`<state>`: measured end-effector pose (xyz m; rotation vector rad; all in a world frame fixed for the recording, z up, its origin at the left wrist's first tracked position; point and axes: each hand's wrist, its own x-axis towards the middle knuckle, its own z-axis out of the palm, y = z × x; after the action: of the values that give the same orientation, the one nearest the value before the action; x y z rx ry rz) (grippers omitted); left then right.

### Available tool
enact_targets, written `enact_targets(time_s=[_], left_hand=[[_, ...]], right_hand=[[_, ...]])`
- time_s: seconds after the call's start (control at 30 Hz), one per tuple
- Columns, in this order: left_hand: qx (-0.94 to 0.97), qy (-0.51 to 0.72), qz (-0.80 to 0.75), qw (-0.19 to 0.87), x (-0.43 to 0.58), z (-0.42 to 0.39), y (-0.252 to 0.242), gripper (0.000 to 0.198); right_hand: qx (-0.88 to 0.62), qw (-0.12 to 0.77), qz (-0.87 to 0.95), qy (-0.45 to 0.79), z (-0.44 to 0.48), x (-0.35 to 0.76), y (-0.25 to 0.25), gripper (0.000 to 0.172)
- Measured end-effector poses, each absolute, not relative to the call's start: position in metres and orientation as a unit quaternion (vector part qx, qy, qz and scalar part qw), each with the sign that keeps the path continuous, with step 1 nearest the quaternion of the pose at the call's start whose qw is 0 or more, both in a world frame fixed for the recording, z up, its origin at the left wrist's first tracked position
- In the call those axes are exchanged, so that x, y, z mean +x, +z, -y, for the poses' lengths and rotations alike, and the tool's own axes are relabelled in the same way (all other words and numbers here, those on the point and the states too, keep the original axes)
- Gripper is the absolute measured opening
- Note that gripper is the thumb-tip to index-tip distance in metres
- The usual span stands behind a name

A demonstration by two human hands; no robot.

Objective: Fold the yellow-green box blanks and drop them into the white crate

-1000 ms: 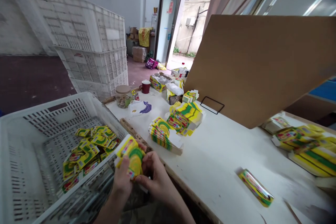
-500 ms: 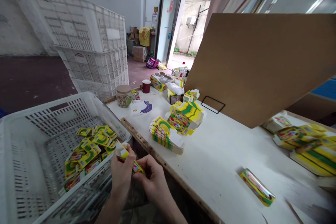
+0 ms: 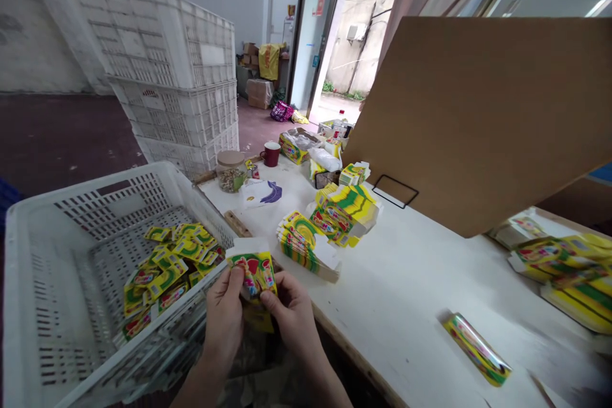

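Observation:
Both my hands hold one small yellow-green printed carton (image 3: 255, 273) over the table's front edge. My left hand (image 3: 224, 312) grips its left side, thumb on the printed front. My right hand (image 3: 291, 312) pinches its lower right side, the thumb also on the front. A white flap stands up at the carton's top, and a yellow part hangs below my fingers. To the left, a white plastic crate (image 3: 62, 217) contains a heap of small yellow cartons (image 3: 167, 261). Just beyond my hands a fanned stack of flat cartons (image 3: 306, 245) lies on the white table (image 3: 382, 287).
More flat cartons (image 3: 349, 207) lie behind the fanned stack. A shiny wrapped pack (image 3: 478, 349) rests at right, near a large cardboard sheet (image 3: 488, 121). A lidded jar (image 3: 230, 172) and a red mug (image 3: 271, 154) stand at the far edge. Stacked crates (image 3: 167, 64) rise at left.
The carton has turned from a narrow edge-on view to show its broad printed front. My hands have come up slightly and sit at its two sides. The whole view has shifted a little.

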<state>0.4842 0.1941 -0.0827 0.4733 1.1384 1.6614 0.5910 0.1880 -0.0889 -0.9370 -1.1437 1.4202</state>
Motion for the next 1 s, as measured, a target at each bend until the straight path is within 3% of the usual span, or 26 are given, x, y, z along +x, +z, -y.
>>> enact_targets(time_s=[0.13,0.2,0.3,0.37,0.43,0.5,0.6,0.7,0.8,1.0], left_hand=[[0.328,0.699,-0.456,0.444,0.458,-0.195,-0.077,0.042],[0.458,0.668,-0.476,0.342,0.441,-0.193,-0.071,0.052],[0.628,0.5,-0.553,0.223,0.426,-0.19,-0.064,0.088],[0.691,0.377,-0.571,0.232,0.427,-0.19,-0.063,0.084],[0.713,0.303,-0.562,0.288,0.434,-0.19,-0.065,0.061],[0.707,0.279,-0.568,0.314,0.441,-0.188,-0.067,0.043],[0.7,0.284,-0.576,0.314,0.452,-0.183,-0.069,0.041],[0.708,0.302,-0.544,0.333,0.463,-0.177,-0.075,0.066],[0.71,0.33,-0.525,0.333,0.471,-0.172,-0.086,0.092],[0.739,0.324,-0.528,0.264,0.472,-0.167,-0.098,0.066]], right_hand=[[-0.468,0.488,0.618,0.401,-0.194,0.614,-0.076,0.008],[-0.497,0.447,0.698,0.257,-0.195,0.626,-0.069,0.019],[-0.466,0.375,0.792,0.121,-0.19,0.63,-0.061,0.023],[-0.41,0.348,0.836,0.108,-0.186,0.627,-0.06,0.025],[-0.392,0.374,0.83,0.131,-0.182,0.625,-0.062,0.033],[-0.428,0.456,0.759,0.182,-0.182,0.625,-0.068,0.051],[-0.45,0.556,0.593,0.369,-0.184,0.625,-0.081,0.072],[-0.381,0.543,0.443,0.603,-0.184,0.618,-0.089,0.064],[-0.324,0.519,0.355,0.707,-0.181,0.612,-0.085,0.056],[-0.275,0.466,0.325,0.775,-0.183,0.619,-0.071,0.055]])
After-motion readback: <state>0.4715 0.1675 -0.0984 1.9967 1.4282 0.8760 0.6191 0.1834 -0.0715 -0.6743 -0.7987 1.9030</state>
